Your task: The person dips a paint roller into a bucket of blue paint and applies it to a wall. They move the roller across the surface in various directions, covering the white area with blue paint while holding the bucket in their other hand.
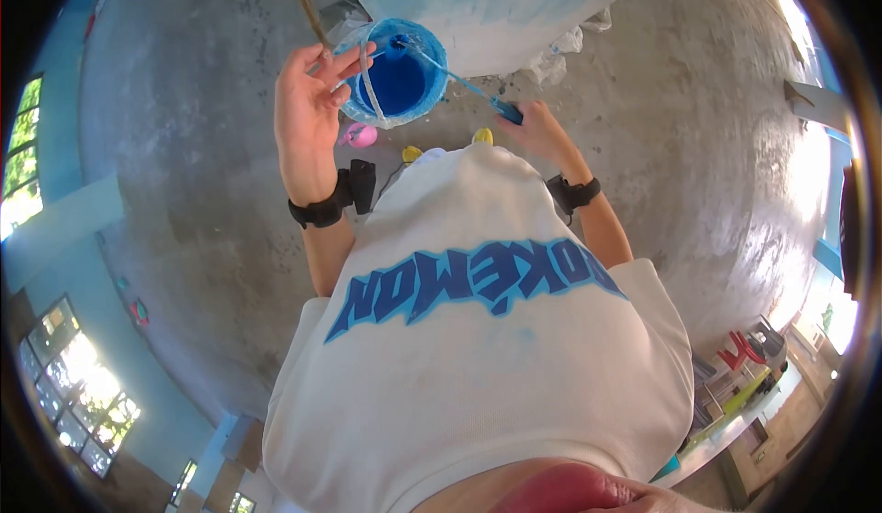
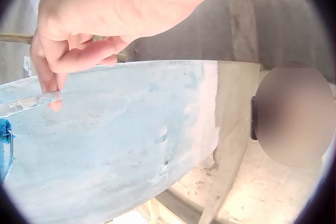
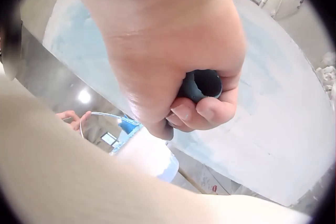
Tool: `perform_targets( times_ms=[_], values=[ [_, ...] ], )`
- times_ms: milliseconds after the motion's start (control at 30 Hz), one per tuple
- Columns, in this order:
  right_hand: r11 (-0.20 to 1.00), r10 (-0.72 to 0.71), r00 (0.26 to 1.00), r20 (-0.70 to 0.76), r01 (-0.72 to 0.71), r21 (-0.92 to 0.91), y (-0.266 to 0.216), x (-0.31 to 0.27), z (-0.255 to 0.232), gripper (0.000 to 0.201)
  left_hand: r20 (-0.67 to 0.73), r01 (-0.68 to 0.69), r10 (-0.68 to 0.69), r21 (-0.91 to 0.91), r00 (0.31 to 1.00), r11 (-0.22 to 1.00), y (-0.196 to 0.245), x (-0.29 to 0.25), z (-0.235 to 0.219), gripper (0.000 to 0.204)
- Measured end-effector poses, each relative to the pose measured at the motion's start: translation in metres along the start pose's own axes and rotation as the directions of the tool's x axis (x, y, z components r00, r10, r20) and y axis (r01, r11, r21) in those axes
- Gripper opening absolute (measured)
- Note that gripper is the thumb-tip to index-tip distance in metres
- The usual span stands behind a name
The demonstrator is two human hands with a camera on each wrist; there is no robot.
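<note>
In the head view, a bucket [image 1: 435, 52] with deep blue paint [image 1: 395, 89] stands at the top centre. Its pale bail handle [image 1: 369, 90] arches over the opening, and my left hand [image 1: 310, 118] holds it near the top with the fingertips. The left wrist view shows those fingers pinching the pale strip [image 2: 26, 103]. My right hand [image 1: 542, 135] grips the blue handle [image 1: 506, 111] of a long-rodded paint tool, whose far end dips inside the bucket. In the right wrist view, fingers curl round the handle's hollow dark end [image 3: 202, 85].
A large panel [image 1: 478, 8] smeared light blue stands just beyond the bucket. Crumpled plastic [image 1: 551, 61] lies at its foot, right of the bucket. A pink object [image 1: 360, 135] and yellow footwear tips [image 1: 482, 135] are nearby on the grey floor [image 1: 202, 146]. A stick [image 1: 305, 0] leans behind.
</note>
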State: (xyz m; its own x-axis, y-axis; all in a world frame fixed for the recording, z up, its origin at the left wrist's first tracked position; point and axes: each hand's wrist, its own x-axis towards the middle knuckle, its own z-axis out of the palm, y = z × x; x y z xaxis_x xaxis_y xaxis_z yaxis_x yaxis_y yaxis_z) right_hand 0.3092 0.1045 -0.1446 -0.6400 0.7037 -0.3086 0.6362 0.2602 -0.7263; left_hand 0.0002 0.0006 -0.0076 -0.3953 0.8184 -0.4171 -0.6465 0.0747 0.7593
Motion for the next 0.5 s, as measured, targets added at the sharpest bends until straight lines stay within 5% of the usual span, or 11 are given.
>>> perform_targets(
  times_ms=[500],
  values=[
    [0.997,-0.014,0.993,-0.12,0.023,0.072,-0.012,-0.021,-0.009,0.024,-0.004,-0.052,0.052,0.017,0.999,0.998,-0.008,0.0,0.0,0.021]
  ],
)
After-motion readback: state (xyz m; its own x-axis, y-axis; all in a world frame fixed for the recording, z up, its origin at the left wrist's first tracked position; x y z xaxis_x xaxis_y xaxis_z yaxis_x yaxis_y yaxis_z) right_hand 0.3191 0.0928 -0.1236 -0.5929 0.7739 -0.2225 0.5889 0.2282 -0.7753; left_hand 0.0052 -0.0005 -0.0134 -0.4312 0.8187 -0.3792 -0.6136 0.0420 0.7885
